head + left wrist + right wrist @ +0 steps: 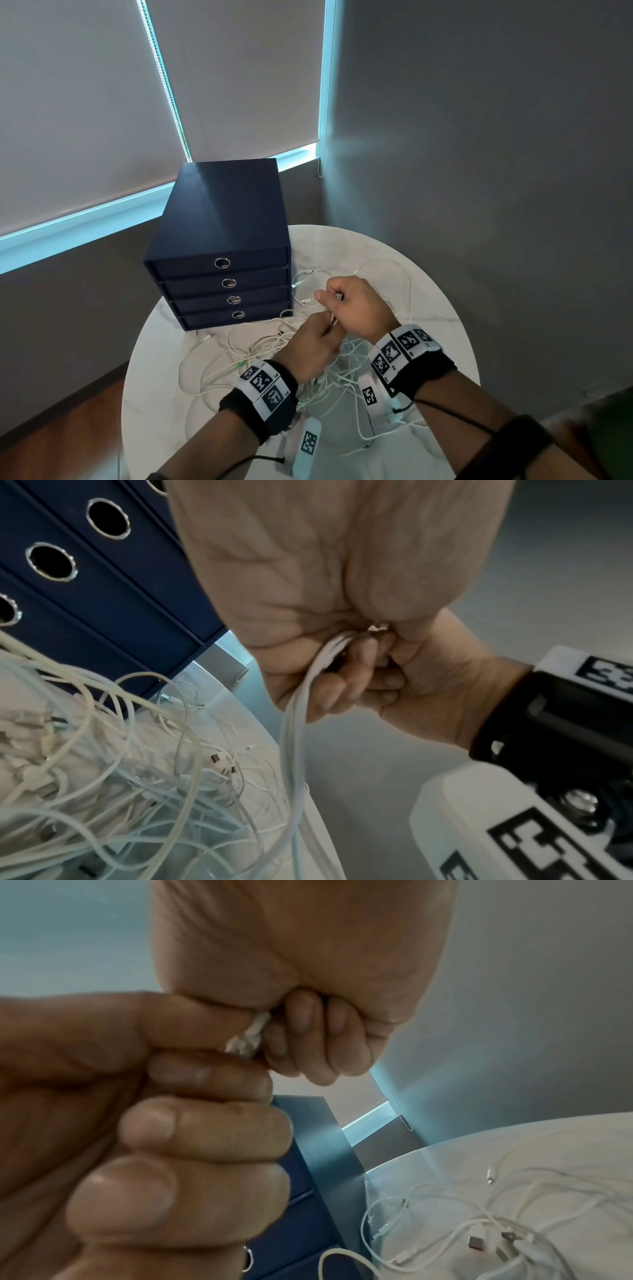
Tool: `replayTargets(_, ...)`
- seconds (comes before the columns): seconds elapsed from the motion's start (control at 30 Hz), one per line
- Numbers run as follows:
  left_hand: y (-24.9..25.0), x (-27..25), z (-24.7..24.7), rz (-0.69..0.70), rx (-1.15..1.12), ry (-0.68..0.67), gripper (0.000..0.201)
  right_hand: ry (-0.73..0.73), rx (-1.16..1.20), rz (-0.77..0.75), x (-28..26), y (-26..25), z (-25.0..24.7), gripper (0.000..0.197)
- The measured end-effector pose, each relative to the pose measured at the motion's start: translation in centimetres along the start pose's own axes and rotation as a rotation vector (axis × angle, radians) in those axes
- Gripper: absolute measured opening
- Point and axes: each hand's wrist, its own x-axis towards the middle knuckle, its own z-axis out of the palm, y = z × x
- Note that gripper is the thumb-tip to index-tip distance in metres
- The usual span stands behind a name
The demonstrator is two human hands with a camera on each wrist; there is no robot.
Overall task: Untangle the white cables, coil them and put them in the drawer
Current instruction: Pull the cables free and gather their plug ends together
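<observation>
The drawer unit (219, 246) stands at the table's (428, 308) left rear, its 4 drawers closed. The white cables (260, 356) lie in 1 loose tangle across the tabletop, beside and in front of the unit. The left hand (317, 339), fingers curled, pinches several strands (294, 723) lifted from the pile. The right hand (356, 308), touching it, grips the same bundle with curled fingers.

Progress, as judged: early untangling. No coil is visible and nothing is stowed.

The pinch point is hidden between the fingers. The cable count cannot be determined. The near table edge is cut off.
</observation>
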Motion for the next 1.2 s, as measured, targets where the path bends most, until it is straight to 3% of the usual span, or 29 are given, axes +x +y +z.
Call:
replayTargets(0.13, -0.3, 0.2, -0.6, -0.038, -0.013, -0.029, 0.035, -0.094, 0.161, 0.030, 0.1, 0.0, 0.2, 0.034)
replayTargets(0.23, -0.2, 0.1, -0.6, -0.038, -0.139, 0.012, 0.037, -0.076, 0.642, 0.127, -0.3, -0.1, 0.7, 0.031)
replayTargets(0.3, 0.2, 0.0, -0.6, -0.035, -0.300, 0.096, 0.042, -0.082, 0.789, 0.219, -0.9, -0.4, 1.8, 0.050)
replayTargets(0.37, 0.3, 0.4, -1.1, -0.055, -0.401, 0.226, 0.042, -0.180, 0.804, 0.253, -2.0, -0.4, 3.2, 0.065)
replayTargets(0.43, -0.1, 0.9, -2.0, -0.054, -0.390, 0.346, 0.039, -0.287, 0.726, 0.244, -3.3, -0.2, 4.1, 0.060)
replayTargets(0.5, -0.5, 1.3, -2.9, -0.036, -0.419, 0.385, 0.038, -0.333, 0.681, 0.274, -4.2, 0.0, 4.3, 0.050)
replayTargets(0.6, -0.6, 1.3, -3.4, -0.035, -0.492, 0.385, 0.038, -0.306, 0.618, 0.245, -4.5, 1.3, 4.5, 0.034)
replayTargets(0.73, -0.6, 0.8, -2.9, -0.094, -0.579, 0.404, 0.030, -0.267, 0.344, 0.111, -4.6, 3.5, 4.4, 0.041)
replayTargets(0.83, -0.8, 0.8, -2.5, -0.164, -0.734, 0.461, 0.025, -0.331, 0.306, 0.113, -4.8, 4.5, 4.2, 0.029)
replayTargets(0.93, -1.5, 0.9, -3.0, -0.199, -0.844, 0.540, 0.025, -0.461, 0.388, 0.252, -4.5, 5.9, 3.5, 0.022)
replayTargets(1.07, -2.8, 1.2, -3.8, -0.236, -0.720, 0.568, 0.025, -0.683, 0.061, 0.421, -2.8, 7.4, 0.6, 0.019)
replayTargets(1.2, -3.7, 1.4, -3.1, -0.242, -0.567, 0.459, 0.014, -0.555, -0.191, 0.471, 0.4, 9.8, -1.3, 0.028)
